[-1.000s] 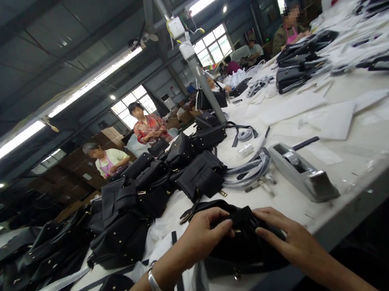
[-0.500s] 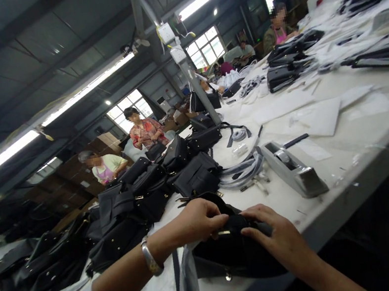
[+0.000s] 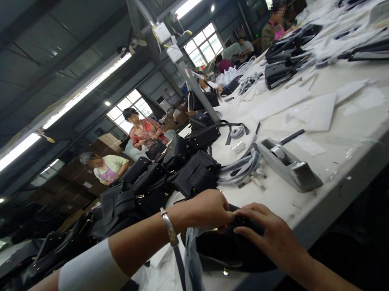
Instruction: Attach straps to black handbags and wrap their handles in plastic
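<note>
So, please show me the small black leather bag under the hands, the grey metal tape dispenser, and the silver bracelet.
Small black leather bag (image 3: 232, 254): head view, on its dark front body.
Grey metal tape dispenser (image 3: 288, 165): head view, on its long base.
Silver bracelet (image 3: 168, 226): head view, on the band at the left wrist.

Black bag (image 3: 232, 254), grey tape dispenser (image 3: 288, 166), white table (image 3: 361, 111), silver bracelet (image 3: 169, 226), red floral shirt (image 3: 145, 133)

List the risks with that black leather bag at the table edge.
1. The black leather bag overhangs the white table's edge; it might slip off if the left hand and right hand loosen.
2. The thin clear plastic wrap beside it may snag the fingers.
3. The grey metal tape dispenser sits nearby; an elbow might knock it.
</note>
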`<state>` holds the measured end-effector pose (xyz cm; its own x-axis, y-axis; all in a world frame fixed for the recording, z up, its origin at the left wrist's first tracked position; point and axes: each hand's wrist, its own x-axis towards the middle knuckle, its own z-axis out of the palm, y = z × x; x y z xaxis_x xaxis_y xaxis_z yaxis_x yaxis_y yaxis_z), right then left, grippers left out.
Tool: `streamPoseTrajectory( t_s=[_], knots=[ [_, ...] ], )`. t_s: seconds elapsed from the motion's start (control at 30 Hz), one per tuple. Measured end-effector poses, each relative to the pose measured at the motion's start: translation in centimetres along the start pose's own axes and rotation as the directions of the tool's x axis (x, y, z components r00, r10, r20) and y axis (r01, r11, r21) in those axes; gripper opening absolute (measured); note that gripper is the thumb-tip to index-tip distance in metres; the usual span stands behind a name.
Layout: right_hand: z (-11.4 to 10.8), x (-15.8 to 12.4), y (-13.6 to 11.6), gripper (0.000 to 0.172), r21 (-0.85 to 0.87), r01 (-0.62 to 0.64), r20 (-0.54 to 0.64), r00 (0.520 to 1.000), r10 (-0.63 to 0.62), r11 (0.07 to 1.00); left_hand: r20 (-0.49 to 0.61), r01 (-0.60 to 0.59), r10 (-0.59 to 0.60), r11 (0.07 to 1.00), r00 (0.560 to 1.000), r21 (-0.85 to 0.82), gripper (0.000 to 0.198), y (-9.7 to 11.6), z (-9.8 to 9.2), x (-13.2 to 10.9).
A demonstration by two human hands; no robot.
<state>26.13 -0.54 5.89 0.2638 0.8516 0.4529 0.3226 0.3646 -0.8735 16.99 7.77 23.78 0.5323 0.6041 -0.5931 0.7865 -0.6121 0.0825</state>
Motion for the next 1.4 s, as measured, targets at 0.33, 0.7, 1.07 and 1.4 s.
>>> streamPoseTrajectory(
  t_s=[0.33,0.7,1.07,1.4],
  knots=[
    [0.3,-0.3,0.1,0.023,-0.046,0.032,-0.035,0.999,-0.033,0.998,-0.110,-0.010,0.015,0.999,0.994,0.046,0.037,0.5,1.0,0.2],
    [0.9,-0.6,0.9,0.021,0.012,0.090,-0.093,0.992,-0.088,0.996,-0.334,-0.030,0.111,0.971,0.936,0.239,0.029,-0.1,3.3,0.0],
    [-0.6,0.3,0.9,0.025,0.080,0.001,0.102,0.995,-0.009,0.997,-0.310,0.005,0.057,0.981,0.949,0.196,0.034,0.1,3.2,0.1],
    [0.4,0.2,1.1,0.012,0.017,0.117,-0.032,0.993,-0.117,0.993,-0.243,-0.041,0.077,0.988,0.967,0.149,0.028,-0.1,3.5,0.5]
  ],
)
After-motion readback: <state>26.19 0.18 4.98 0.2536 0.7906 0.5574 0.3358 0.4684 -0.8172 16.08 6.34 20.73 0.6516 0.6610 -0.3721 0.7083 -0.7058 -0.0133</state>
